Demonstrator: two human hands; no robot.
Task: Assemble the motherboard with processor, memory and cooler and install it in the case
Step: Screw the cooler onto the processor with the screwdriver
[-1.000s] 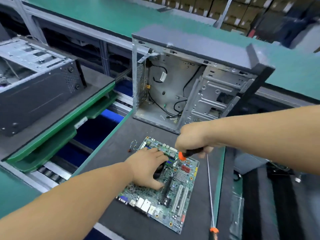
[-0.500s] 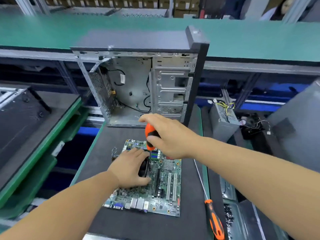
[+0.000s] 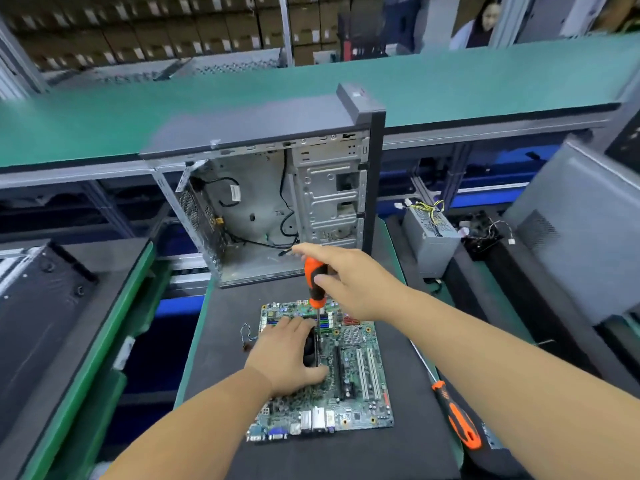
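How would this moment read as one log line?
right hand: holds screwdriver upright | left hand: steadies cooler on motherboard

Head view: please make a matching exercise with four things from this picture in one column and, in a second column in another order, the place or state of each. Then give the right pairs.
Things:
1. motherboard
2. upright screwdriver
3. second screwdriver
4. computer case

Places or states:
A. stands open at the far end of the dark mat
B. lies unheld on the mat, right of the board
C. lies flat on the mat, under the left hand
D. held by the right hand, tip down on the board

Pairs: 1-C, 2-D, 3-B, 4-A
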